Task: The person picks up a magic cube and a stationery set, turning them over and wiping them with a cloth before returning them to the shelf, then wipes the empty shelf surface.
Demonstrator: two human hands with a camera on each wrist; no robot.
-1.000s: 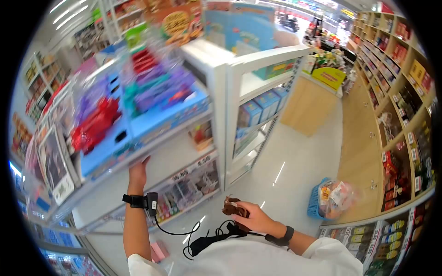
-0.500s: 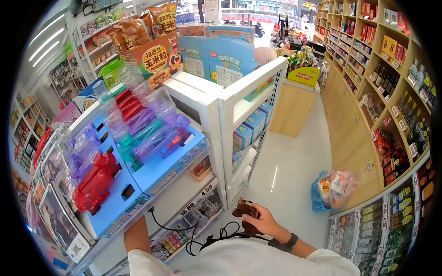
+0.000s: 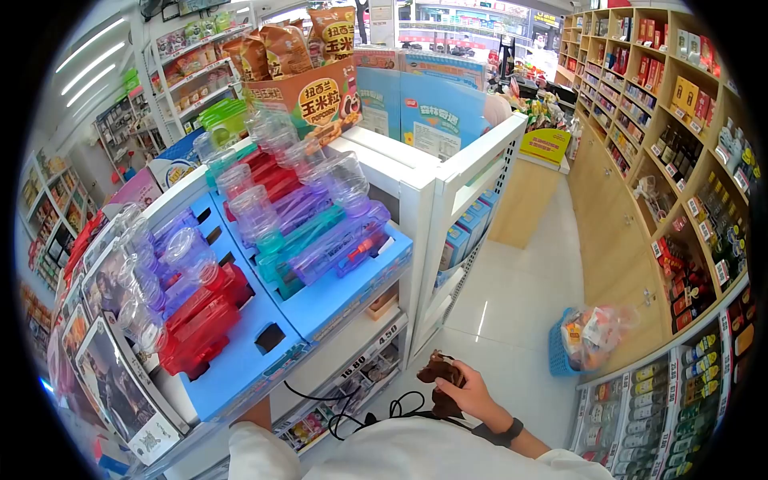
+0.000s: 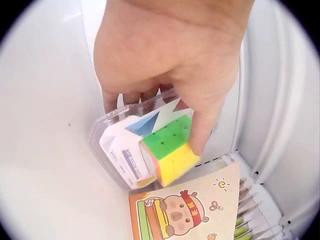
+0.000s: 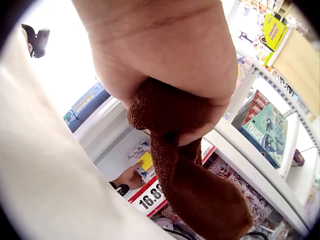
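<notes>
"How is the left hand [image 4: 165, 60] posed?"

"It enters from the top of its wrist view, fingers pointing down, pinching a packaged puzzle cube [image 4: 170, 145]. The thumb lies along the cube's side; the other fingers go behind the clear pack, mostly hidden."

"And where is that pack?"

"Tilted within a white shelf [image 4: 50, 130], near a box printed with a cartoon animal [image 4: 185, 212]; I can't tell if they touch. The right wrist view puts it behind a 16.80 price label [image 5: 149, 200]."

"Does the head view help?"

"Barely (only a bit of forearm [image 3: 258, 414] shows there, below the blue display box [image 3: 232, 364])."

"What about the right hand [image 3: 476, 396]?"

"Held in front of the body, bent at the wrist or not I can't tell, its fingers curled around a brown plush item [image 5: 202, 200] with a long flap hanging beneath."
</notes>
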